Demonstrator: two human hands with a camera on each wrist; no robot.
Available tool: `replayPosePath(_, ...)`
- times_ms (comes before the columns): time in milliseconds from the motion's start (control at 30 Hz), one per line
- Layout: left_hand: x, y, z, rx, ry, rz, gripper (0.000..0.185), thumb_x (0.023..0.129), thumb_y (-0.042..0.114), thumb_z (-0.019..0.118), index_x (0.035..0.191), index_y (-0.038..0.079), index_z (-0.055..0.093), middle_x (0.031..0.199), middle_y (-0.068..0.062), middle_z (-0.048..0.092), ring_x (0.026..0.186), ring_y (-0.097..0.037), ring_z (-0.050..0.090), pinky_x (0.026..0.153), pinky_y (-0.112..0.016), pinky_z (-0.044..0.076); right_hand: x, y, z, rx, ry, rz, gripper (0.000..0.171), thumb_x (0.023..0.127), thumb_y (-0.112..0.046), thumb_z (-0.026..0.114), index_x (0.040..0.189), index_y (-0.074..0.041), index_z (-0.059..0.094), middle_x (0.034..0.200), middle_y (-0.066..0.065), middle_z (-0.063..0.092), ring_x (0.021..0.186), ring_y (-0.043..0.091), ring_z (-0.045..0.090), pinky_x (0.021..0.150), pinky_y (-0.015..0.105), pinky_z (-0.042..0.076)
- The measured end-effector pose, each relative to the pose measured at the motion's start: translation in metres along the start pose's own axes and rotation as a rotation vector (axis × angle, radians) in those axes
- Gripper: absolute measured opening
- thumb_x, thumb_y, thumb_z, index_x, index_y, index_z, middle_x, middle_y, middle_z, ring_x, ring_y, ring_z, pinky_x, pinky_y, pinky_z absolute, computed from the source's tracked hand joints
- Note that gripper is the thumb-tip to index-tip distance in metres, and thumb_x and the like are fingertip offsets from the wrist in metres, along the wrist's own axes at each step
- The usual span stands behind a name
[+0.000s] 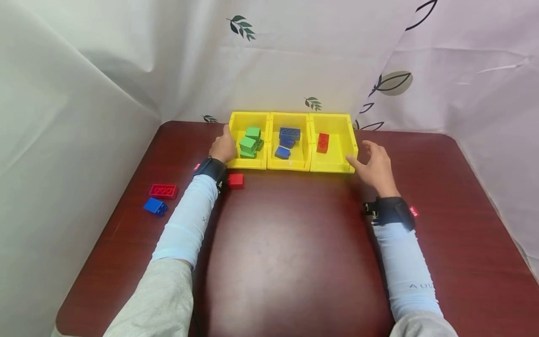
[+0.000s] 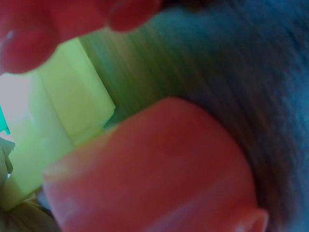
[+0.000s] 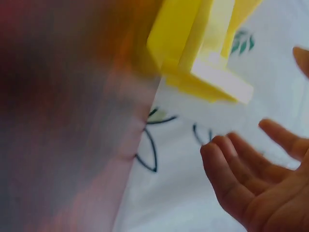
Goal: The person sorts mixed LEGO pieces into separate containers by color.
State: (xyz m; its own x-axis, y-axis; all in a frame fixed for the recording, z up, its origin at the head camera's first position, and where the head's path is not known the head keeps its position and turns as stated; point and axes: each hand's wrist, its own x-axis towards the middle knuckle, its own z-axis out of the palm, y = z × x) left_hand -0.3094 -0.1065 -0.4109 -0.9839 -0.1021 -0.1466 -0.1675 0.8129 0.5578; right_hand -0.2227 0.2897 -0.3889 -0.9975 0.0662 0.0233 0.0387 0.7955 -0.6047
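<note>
Three joined yellow bins stand at the back of the table. The left bin (image 1: 248, 115) holds several green bricks (image 1: 247, 144); the middle bin (image 1: 305, 140) has blue bricks (image 1: 289, 134), and the right bin (image 1: 338, 161) one red brick (image 1: 323, 142). My left hand (image 1: 224, 147) rests against the outer left side of the left bin. Close by that wrist lies a red brick (image 1: 236, 181), large in the left wrist view. My right hand (image 1: 375, 166) is beside the right bin, fingers spread, thumb at its front right corner.
On the table's left side lie another red brick (image 1: 163, 191) and a blue brick (image 1: 155, 206), close together, left of my left forearm. White cloth (image 1: 294, 70) with leaf prints hangs behind and around the dark red table (image 1: 286, 262).
</note>
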Motion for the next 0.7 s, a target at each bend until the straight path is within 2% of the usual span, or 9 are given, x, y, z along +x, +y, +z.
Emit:
replayPosePath(167,-0.003,-0.002,0.000,0.004,0.034,0.026,0.044,0.103,0.017,0.040,0.144,0.013,0.025,0.105,-0.020,0.057,0.089,-0.037,0.058,0.084,-0.049,0.050,0.025,0.011,-0.002,-0.027,-0.145,0.051,0.086,0.093,-0.055,0.055,0.151,0.001,0.025,0.142,0.030,0.043,0.123,0.044,0.044,0.105,0.061,0.040)
replayPosePath(300,-0.005,-0.001,-0.002,0.014,0.030,0.032,0.044,0.103,0.017,0.039,0.144,0.012,0.024,0.103,-0.021,0.057,0.087,-0.037,0.058,0.082,-0.048,0.050,0.036,0.015,0.002,-0.072,-0.261,0.073,0.087,0.094,-0.056,0.052,0.150,0.005,0.025,0.131,0.030,0.048,0.111,0.042,0.049,0.100,0.057,0.045)
replayPosePath(467,-0.006,-0.003,-0.003,0.028,-0.013,0.079,0.048,0.103,0.022,0.040,0.146,0.010,0.021,0.106,-0.023,0.057,0.087,-0.037,0.059,0.079,-0.047,0.050,0.036,0.024,0.005,-0.066,-0.306,0.069,0.080,0.094,-0.056,0.053,0.144,0.004,0.031,0.110,0.024,0.055,0.094,0.035,0.056,0.081,0.042,0.049)
replayPosePath(600,-0.009,-0.007,-0.014,0.014,-0.064,0.107,0.057,0.103,0.030,0.043,0.150,0.010,0.017,0.121,-0.025,0.053,0.098,-0.039,0.058,0.089,-0.051,0.050,0.040,0.028,0.006,-0.027,-0.340,0.047,0.078,0.093,-0.059,0.052,0.138,0.002,0.034,0.102,0.020,0.058,0.082,0.028,0.061,0.071,0.030,0.050)
replayPosePath(700,-0.019,-0.005,-0.023,0.063,-0.038,0.103,0.065,0.103,0.039,0.043,0.155,0.011,0.015,0.137,-0.024,0.046,0.115,-0.039,0.054,0.102,-0.056,0.044,0.043,0.033,0.003,-0.019,-0.357,0.025,0.077,0.093,-0.060,0.052,0.135,0.003,0.035,0.096,0.019,0.060,0.076,0.024,0.061,0.067,0.028,0.049)
